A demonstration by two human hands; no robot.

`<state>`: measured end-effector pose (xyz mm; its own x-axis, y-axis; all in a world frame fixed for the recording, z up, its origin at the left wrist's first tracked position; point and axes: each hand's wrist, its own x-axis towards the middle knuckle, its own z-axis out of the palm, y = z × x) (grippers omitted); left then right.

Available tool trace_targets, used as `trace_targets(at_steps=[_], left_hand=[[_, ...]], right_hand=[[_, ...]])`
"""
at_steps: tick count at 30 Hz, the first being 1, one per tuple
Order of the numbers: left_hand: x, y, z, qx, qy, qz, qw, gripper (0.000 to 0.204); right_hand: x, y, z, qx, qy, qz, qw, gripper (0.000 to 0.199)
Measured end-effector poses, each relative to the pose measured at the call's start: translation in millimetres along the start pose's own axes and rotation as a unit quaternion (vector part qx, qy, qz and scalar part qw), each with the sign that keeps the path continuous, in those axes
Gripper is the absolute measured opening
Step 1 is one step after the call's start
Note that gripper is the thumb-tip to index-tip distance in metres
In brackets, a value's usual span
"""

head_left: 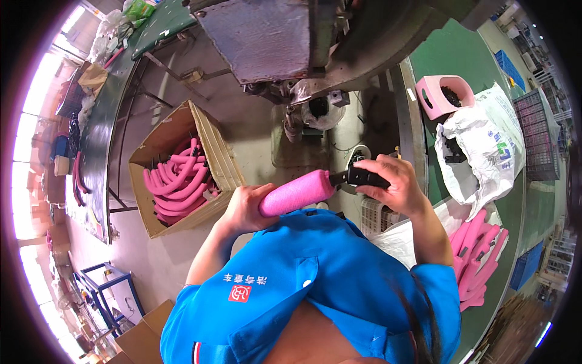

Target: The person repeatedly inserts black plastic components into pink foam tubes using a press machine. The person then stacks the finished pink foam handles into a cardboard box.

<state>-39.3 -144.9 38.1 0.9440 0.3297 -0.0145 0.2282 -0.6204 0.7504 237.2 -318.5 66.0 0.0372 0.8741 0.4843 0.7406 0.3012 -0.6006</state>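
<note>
My left hand is closed around one end of a pink foam-covered tube, which I hold across in front of my chest. A thin black end sticks out of the foam on the right. There my right hand pinches a black plastic fitting between thumb and fingers. The fitting meets the tube's black end; how far it sits on it I cannot tell. Just beyond my hands stands a heavy grey metal machine, with its lower tip above the floor.
A cardboard box of curved pink foam tubes stands at left. On the green table at right are a pink plastic bin, a white woven sack with black parts, and a pile of pink tubes.
</note>
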Motion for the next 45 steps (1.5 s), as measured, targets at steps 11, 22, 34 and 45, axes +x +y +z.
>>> trace_targets(at_steps=[11, 22, 34, 45], left_hand=[[-4.7, -41.3, -13.9, 0.048, 0.0, -0.003, 0.999, 0.03], [52.1, -85.5, -50.3, 0.045, 0.095, -0.09, 0.99, 0.03], [60.1, -117.4, -56.7, -0.077, 0.044, -0.127, 0.988, 0.033], [65.7, -123.9, -56.4, -0.052, -0.003, -0.173, 0.984, 0.033]], right_hand=[[32.6, 15.9, 44.2, 0.057, -0.118, -0.061, 0.99, 0.05], [95.2, 75.4, 107.6, 0.155, 0.118, 0.35, 0.916, 0.031], [117.4, 116.2, 143.1, 0.25, 0.145, 0.355, 0.889, 0.031], [131.5, 207.0, 167.6, 0.111, 0.098, 0.414, 0.898, 0.028]])
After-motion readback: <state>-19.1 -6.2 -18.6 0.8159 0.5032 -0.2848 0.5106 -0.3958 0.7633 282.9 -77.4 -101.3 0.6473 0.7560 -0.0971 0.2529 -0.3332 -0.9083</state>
